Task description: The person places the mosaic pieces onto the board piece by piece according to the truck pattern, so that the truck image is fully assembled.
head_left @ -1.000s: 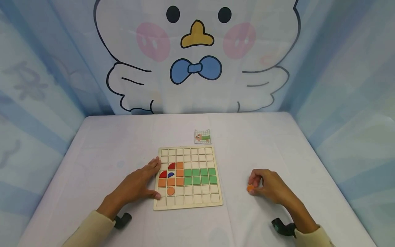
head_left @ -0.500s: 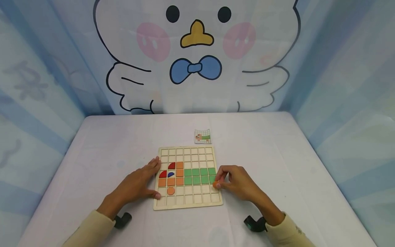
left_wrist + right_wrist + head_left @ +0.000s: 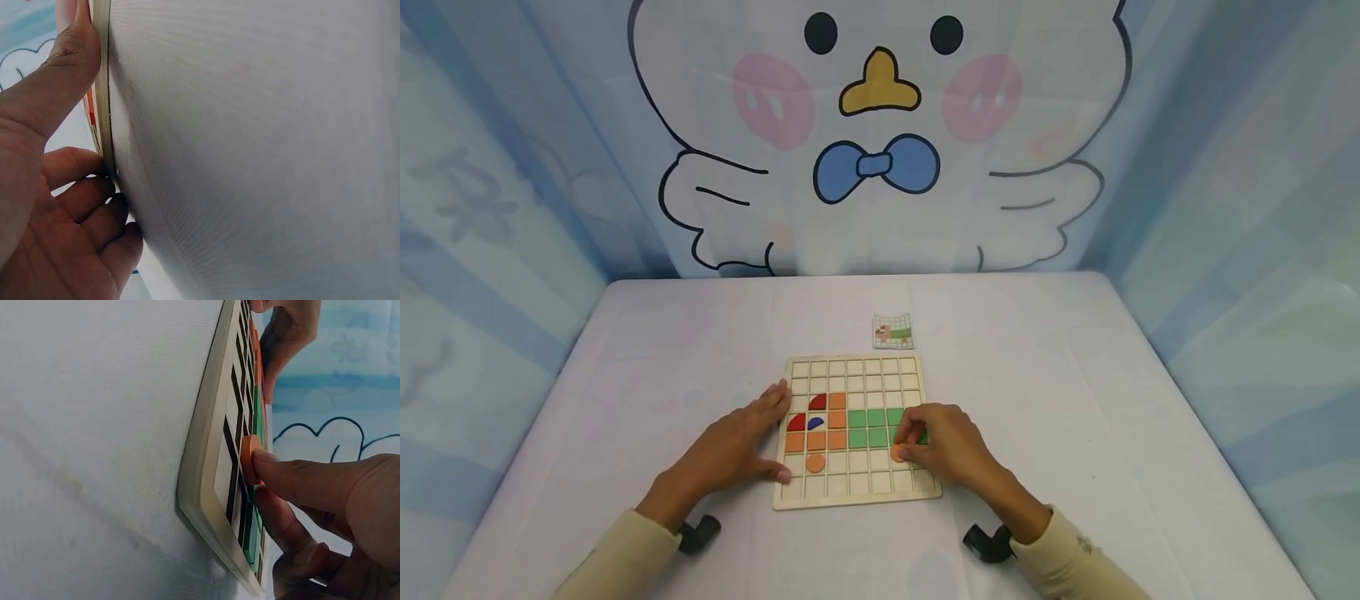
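A square wooden grid board (image 3: 857, 502) lies on the table. Spread along its left edge, my left hand (image 3: 730, 446) touches the rim with fingers and thumb; the left wrist view shows the fingertips against that edge. Thumb and fingers of my right hand (image 3: 947, 446) pinch an orange round tile (image 3: 249, 459) at the board's right side, in the row just below the green square tiles (image 3: 876, 427). That hand covers part of the green rows. Another orange round tile (image 3: 816, 462) sits in a cell at the left, under the orange square tiles (image 3: 815, 440).
Two red quarter-round tiles (image 3: 817, 402) and a blue half-round tile (image 3: 816, 423) lie in upper-left cells. Behind the board is a small picture card (image 3: 892, 332) showing a coloured grid pattern. A printed curtain (image 3: 880, 225) hangs behind the white table (image 3: 700, 333).
My right hand has moved left from the bare table onto the board's right side, carrying the orange round tile. My left hand has stayed at the board's left edge.
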Demonstrator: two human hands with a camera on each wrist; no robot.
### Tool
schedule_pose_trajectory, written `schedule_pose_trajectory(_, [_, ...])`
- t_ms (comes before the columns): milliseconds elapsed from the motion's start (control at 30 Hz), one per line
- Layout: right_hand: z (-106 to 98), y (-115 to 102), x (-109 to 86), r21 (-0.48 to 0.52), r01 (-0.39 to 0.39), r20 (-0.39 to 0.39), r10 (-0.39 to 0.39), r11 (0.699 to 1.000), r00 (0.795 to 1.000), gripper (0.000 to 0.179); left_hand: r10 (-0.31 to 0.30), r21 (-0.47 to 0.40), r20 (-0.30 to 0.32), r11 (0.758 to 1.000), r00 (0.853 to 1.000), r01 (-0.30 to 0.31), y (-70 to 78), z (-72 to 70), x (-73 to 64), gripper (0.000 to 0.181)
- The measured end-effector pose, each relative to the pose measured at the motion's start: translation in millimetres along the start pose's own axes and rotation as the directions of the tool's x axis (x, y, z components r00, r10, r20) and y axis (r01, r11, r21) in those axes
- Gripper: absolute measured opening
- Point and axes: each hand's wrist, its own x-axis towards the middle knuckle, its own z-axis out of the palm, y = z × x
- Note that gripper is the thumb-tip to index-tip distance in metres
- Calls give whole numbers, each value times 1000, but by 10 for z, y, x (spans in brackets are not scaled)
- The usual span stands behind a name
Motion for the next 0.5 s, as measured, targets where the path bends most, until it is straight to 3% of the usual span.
schedule_pose_trajectory(333, [2, -51, 12, -28, -21, 24, 22, 999, 999, 17, -14, 2, -1, 1000, 1000, 14, -7, 0, -11, 121])
schedule_pose_trajectory(500, [-56, -15, -11, -18, -45, -32, 44, 999, 999, 20, -12, -13, 8, 1000, 1000, 12, -12, 7, -3, 121])
